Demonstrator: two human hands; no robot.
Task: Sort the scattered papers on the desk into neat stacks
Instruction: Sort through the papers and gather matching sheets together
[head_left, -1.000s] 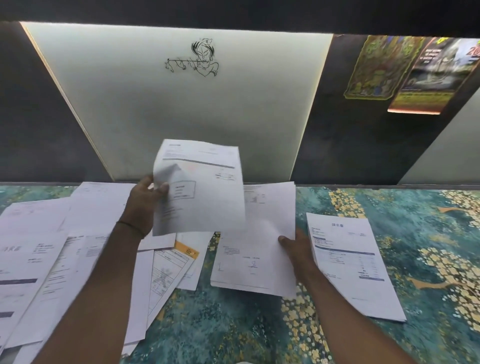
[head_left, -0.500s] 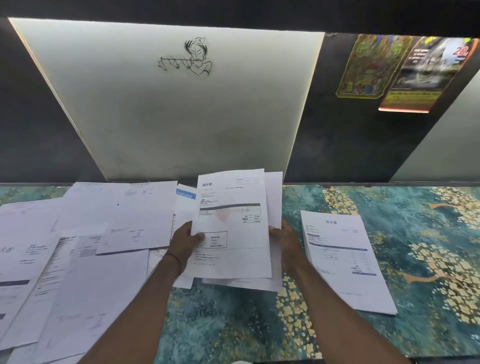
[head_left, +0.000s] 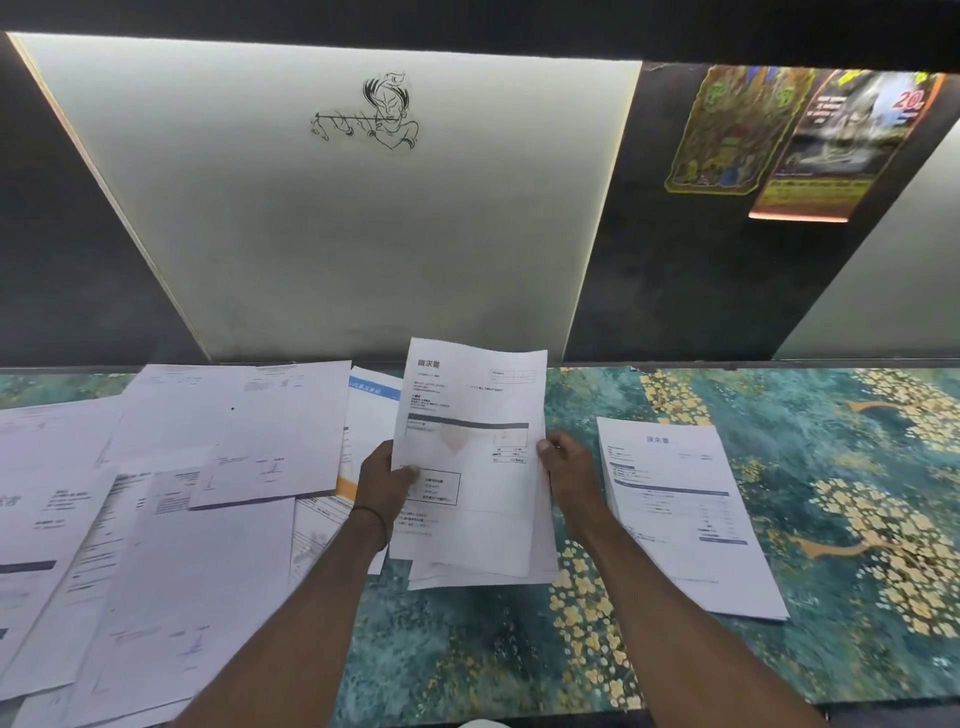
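A small bundle of white printed papers (head_left: 470, 452) is held up over the middle of the desk, its top edge raised toward the wall. My left hand (head_left: 387, 480) grips the bundle's left edge, thumb on the front sheet. My right hand (head_left: 569, 465) grips its right edge. To the right, a neat stack of printed sheets (head_left: 680, 509) lies flat on the desk. Several scattered papers (head_left: 156, 519) overlap each other across the left half of the desk.
The desk (head_left: 831, 467) has a teal surface with a gold floral pattern. A lit white wall panel (head_left: 363, 234) with a small line drawing rises behind it. Two colourful posters (head_left: 789, 135) hang on the dark wall at upper right.
My left hand carried a single sheet from the left and laid it on the papers in my right hand. Both hands now hold the bundle together, slightly higher and more upright.
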